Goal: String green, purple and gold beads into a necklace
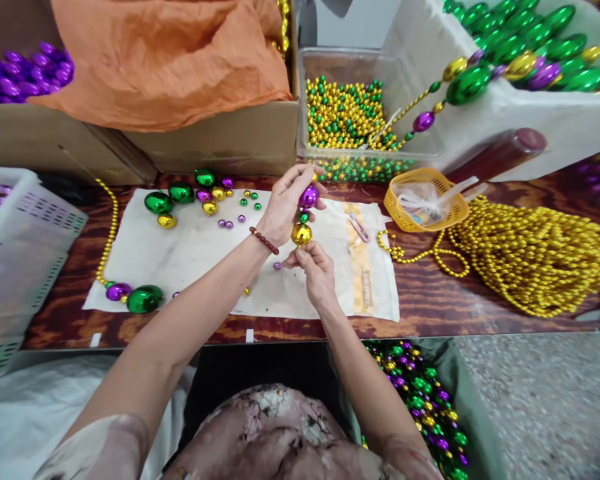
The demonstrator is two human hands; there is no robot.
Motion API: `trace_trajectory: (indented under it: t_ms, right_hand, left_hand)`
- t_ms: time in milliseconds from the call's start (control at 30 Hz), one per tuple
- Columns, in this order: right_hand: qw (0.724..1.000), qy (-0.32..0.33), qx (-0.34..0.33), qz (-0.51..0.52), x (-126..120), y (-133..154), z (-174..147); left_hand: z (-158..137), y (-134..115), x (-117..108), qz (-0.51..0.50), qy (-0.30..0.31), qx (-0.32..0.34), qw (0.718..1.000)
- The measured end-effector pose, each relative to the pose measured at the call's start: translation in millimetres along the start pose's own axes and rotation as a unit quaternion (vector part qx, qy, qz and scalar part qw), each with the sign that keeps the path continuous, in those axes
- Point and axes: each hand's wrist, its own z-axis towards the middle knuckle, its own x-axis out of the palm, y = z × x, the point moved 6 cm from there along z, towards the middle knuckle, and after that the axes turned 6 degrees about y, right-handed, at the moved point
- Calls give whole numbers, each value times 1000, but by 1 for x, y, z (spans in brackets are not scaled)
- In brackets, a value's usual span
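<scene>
My left hand (286, 203) is closed around the upper part of a short run of strung beads, with a purple bead (309, 197) and a small green bead (304, 217) showing beside the fingers. Just below hangs a large gold bead (301, 233). Under it, my right hand (316, 270) pinches at the lower end of the string; what is between the fingertips is too small to see. A small purple bead (278, 266) is close to the right fingertips. Loose green, gold and purple beads, such as a big green bead (158, 202), rest on the white cloth (215, 260).
Small scissors (357, 227) lie on the cloth's right. Beyond are a yellow basket (427, 223), a heap of gold bead strands (535, 260) and a clear bin (330, 150) of beads. A cardboard box (220, 147) stands behind, a white plastic basket (35, 247) at left.
</scene>
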Motion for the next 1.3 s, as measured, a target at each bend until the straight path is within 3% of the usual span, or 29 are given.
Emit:
trace_trajectory:
  t_ms: [167, 333, 467, 533, 667, 900, 1033, 1233, 1300]
  right_hand:
    - [999, -11, 12, 34, 4, -17, -5]
    - [995, 36, 91, 10, -10, -27, -4]
    - [994, -97, 33, -37, -54, 5, 15]
    - [990, -134, -4, -51, -68, 25, 27]
    - [993, -104, -9, -56, -71, 40, 47]
    - [993, -97, 70, 10, -72, 18, 42]
    - [994, -97, 44, -34, -82, 18, 42]
    - [959, -279, -14, 48, -146, 34, 43]
    - [956, -279, -10, 94, -150, 32, 40]
  left_hand:
    - [1, 17, 0, -37, 24, -39, 998]
    - [0, 37, -10, -54, 51, -62, 995]
    - [-4, 50, -12, -10, 111, -120, 986]
    - [-7, 55, -8, 27, 141, -147, 979]
    - [-11, 62, 3, 84, 186, -173, 964]
    - [-10, 76, 10, 107, 236, -186, 948]
    - [-9, 81, 12, 114, 250, -203, 940]
    - [-11, 87, 10, 133, 282, -243, 919]
    - [-12, 90, 11, 125, 288, -257, 914]
